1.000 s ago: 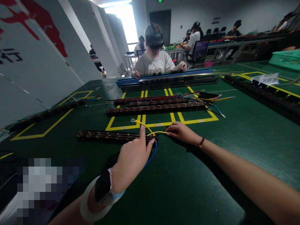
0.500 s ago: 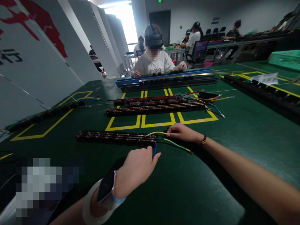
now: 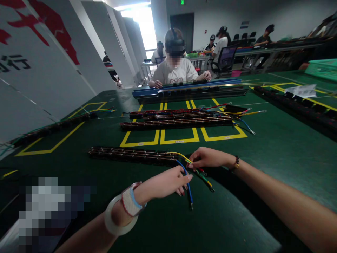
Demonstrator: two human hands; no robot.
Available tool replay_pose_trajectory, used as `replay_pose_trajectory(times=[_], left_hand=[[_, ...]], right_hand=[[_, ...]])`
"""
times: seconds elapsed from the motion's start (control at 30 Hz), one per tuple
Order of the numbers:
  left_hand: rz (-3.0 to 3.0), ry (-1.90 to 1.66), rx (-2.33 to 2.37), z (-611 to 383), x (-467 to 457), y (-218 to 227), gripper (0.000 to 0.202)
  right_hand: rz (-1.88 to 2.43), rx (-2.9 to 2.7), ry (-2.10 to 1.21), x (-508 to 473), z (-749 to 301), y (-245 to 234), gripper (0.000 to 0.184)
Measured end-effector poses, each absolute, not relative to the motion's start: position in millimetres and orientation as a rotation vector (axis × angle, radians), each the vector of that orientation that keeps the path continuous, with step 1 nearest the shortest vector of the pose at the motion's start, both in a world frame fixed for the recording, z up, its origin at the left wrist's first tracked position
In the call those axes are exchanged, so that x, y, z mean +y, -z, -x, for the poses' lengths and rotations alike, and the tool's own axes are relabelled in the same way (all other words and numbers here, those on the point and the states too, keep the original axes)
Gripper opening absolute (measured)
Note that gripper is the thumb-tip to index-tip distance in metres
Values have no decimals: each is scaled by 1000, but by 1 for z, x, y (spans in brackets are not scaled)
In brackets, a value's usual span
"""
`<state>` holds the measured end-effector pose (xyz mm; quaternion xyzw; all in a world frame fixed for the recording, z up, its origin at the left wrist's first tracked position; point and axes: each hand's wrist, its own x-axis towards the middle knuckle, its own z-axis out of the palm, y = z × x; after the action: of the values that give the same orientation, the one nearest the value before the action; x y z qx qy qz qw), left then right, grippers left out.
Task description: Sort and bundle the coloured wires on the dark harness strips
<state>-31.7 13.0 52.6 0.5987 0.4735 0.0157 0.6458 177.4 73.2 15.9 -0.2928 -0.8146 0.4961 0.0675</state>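
A long black strip with copper-coloured rods [image 3: 131, 154] lies on the green table, loose wires coming from its right end. The blue wire [image 3: 190, 196] with a metal lug bends over the fingers of my left hand [image 3: 167, 182], which holds it between thumb and fingers. My right hand [image 3: 207, 157] pinches the yellow wire [image 3: 179, 154] just right of the strip's end. Below those fingertips, the green-and-yellow wire [image 3: 204, 178] and a short red wire end [image 3: 202, 170] stick out. My right fingertips partly hide where the wires cross.
More wired strips [image 3: 176, 123] lie across yellow tape frames [image 3: 179, 141] ahead. Long blue and black rails [image 3: 189, 90] lie beyond, before a co-worker [image 3: 176, 70]. Another strip [image 3: 52, 128] is at left, a black one [image 3: 297, 109] at right, near a green basket [image 3: 321, 68].
My left hand has moved right and turned, and the blue wire now extends past it toward me. My right hand has come slightly lower, bringing the yellow wire down beside the green-and-yellow one.
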Motion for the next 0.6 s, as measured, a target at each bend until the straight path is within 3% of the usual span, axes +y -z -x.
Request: replay_pose_trajectory(times=[0.23, 0.47, 0.6], left_hand=[[-759, -271, 804, 22, 10, -43, 51], [-582, -563, 764, 11, 7, -23, 29], [-575, -617, 897, 6, 7, -17, 20]], right_hand=[[1145, -2616, -987, 45, -161, -34, 28], [1231, -2857, 67, 16, -136, -31, 12], [1279, -2858, 367, -2, -126, -26, 24]])
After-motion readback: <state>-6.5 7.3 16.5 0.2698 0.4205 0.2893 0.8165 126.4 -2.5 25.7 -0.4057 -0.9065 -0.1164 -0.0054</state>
